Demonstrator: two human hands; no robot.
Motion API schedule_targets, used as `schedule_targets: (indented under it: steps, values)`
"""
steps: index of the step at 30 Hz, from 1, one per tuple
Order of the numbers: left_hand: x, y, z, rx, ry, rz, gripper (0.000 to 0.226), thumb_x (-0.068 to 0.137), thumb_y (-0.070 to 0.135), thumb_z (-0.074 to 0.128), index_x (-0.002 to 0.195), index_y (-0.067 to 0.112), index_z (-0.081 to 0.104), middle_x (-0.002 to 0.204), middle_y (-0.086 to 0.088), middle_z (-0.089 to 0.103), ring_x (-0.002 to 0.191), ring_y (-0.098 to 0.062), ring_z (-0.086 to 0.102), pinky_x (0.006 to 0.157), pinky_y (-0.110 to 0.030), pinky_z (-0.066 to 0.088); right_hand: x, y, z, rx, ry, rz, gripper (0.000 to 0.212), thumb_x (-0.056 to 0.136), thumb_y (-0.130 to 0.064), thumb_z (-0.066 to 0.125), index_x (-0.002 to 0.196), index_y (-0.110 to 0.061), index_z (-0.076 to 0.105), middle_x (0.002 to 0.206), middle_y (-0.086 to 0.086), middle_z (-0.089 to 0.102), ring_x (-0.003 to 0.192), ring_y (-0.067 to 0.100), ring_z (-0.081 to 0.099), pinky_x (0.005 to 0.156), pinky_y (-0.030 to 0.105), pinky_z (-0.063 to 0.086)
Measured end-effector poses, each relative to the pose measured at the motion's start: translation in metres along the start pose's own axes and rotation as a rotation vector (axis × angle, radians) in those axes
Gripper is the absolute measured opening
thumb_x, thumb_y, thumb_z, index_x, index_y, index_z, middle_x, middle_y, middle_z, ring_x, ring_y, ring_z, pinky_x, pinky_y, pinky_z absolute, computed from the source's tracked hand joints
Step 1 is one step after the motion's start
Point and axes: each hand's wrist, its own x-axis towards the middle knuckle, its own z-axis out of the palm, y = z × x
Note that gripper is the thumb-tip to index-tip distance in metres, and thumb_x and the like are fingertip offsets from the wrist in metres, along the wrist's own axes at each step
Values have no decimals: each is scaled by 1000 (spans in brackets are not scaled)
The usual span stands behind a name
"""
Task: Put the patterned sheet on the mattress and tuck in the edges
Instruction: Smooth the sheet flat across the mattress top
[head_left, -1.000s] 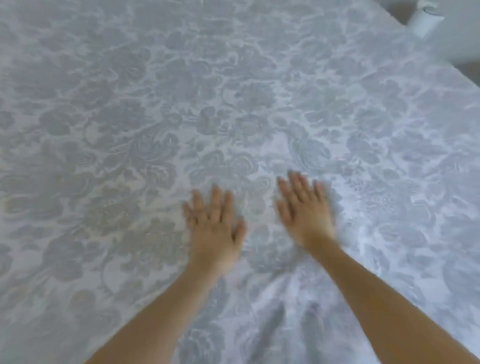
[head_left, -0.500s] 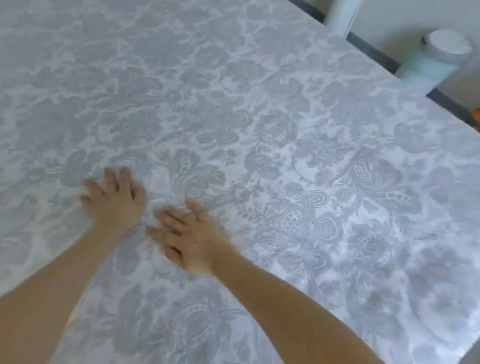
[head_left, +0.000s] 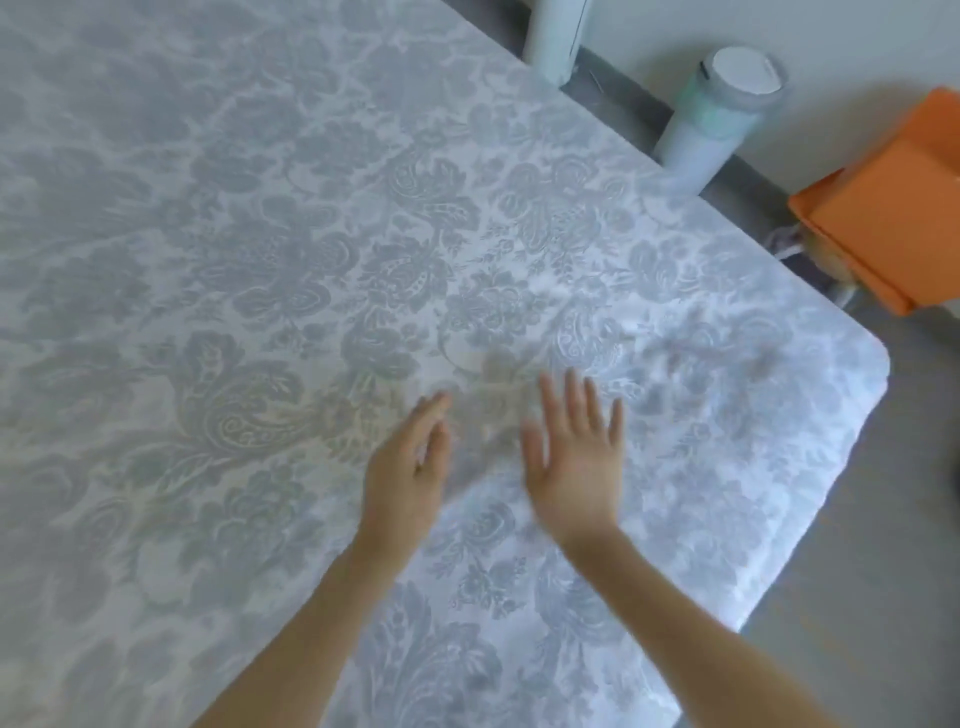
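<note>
The patterned sheet (head_left: 291, 270) covers the mattress under and around both my hands, lying flat, its rounded corner past my right hand, grey floor (head_left: 857, 597) beyond. Count: two white cylinders (head_left: 717, 114) and one orange box (head_left: 883, 208) by the wall, far ahead-right. My left hand (head_left: 408, 478) and right hand (head_left: 574, 467) are empty, fingers spread, blurred; contact with the sheet unclear.

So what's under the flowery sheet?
Only the patterned sheet shows, spread flat with both open hands, left hand and right hand, over it. It wraps round the corner, shaped like a mattress, but the mattress itself is completely covered, so it cannot be seen.
</note>
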Motion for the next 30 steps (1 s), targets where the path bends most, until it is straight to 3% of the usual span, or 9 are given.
schedule_targets:
  steps: [3, 5, 10, 13, 19, 22, 24, 27, 30]
  values:
    - [-51, -30, -53, 462, 344, -77, 56, 90, 40, 29, 131, 10, 54, 136, -12, 54, 125, -36, 49, 101, -47, 38, -117, -67, 12, 128, -239, -680, 47, 95, -38, 38, 139, -25, 42, 145, 5, 45, 138, 28, 36, 112, 58, 17]
    - [-102, -57, -61, 765, 303, -198, 64, 89, 45, 24, 137, 8, 46, 141, -24, 45, 127, -47, 41, 99, -64, 30, -134, -38, 20, 105, -353, -820, 45, 98, -42, 35, 140, -29, 42, 149, 2, 39, 143, 22, 25, 113, 56, 18]
    - [-250, -79, 12, 1021, 53, -85, 63, 96, 46, 15, 144, 6, 27, 145, -32, 32, 134, -49, 29, 107, -65, 22, -113, 146, -17, -211, -323, 101, 58, 96, -54, 0, 150, -34, 0, 159, -5, -3, 146, 13, -8, 117, 51, -1]
    - [-284, -62, 38, 987, -42, -68, 61, 97, 39, 20, 141, 0, 37, 145, -32, 32, 135, -49, 28, 110, -62, 21, -107, 140, -50, -214, -388, 250, 54, 99, -44, 12, 151, -31, 5, 160, 5, 2, 147, 23, 0, 116, 55, 2]
    - [-254, -25, 9, 717, 253, -272, 43, 86, 27, 37, 92, 2, 72, 110, -21, 68, 92, -40, 66, 85, -51, 46, -171, -22, -35, -60, -363, -685, 51, 97, -37, 26, 147, -23, 31, 153, 11, 29, 142, 32, 24, 115, 53, 5]
    - [-231, -29, -14, 797, 396, -467, 41, 88, 27, 41, 112, 5, 66, 128, -26, 56, 112, -45, 55, 98, -58, 35, -195, -46, -12, -123, -496, -1082, 47, 97, -40, 31, 142, -28, 41, 151, 4, 35, 141, 27, 29, 114, 55, 4]
    - [-220, -42, -10, 827, 351, -599, 50, 91, 34, 37, 134, 10, 50, 144, -29, 36, 131, -48, 32, 106, -63, 20, -171, -18, -1, -219, -544, -1167, 49, 100, -44, 19, 148, -34, 21, 158, 0, 15, 147, 22, 8, 113, 53, -8]
    - [-212, -45, 34, 809, 207, -633, 79, 86, 52, 12, 149, 4, 19, 152, -34, 7, 139, -52, 4, 110, -64, 2, -97, 86, 1, -280, -396, -855, 54, 96, -51, 0, 148, -35, -7, 159, -2, -7, 146, 18, -11, 115, 49, -14]
    - [-205, -15, 101, 829, 2, -406, 81, 91, 57, 6, 147, -1, 21, 148, -39, 15, 136, -57, 13, 110, -65, 8, -23, 211, -19, -239, -340, -380, 61, 91, -54, -10, 148, -34, -7, 160, -3, -5, 144, 12, -14, 117, 40, -12]
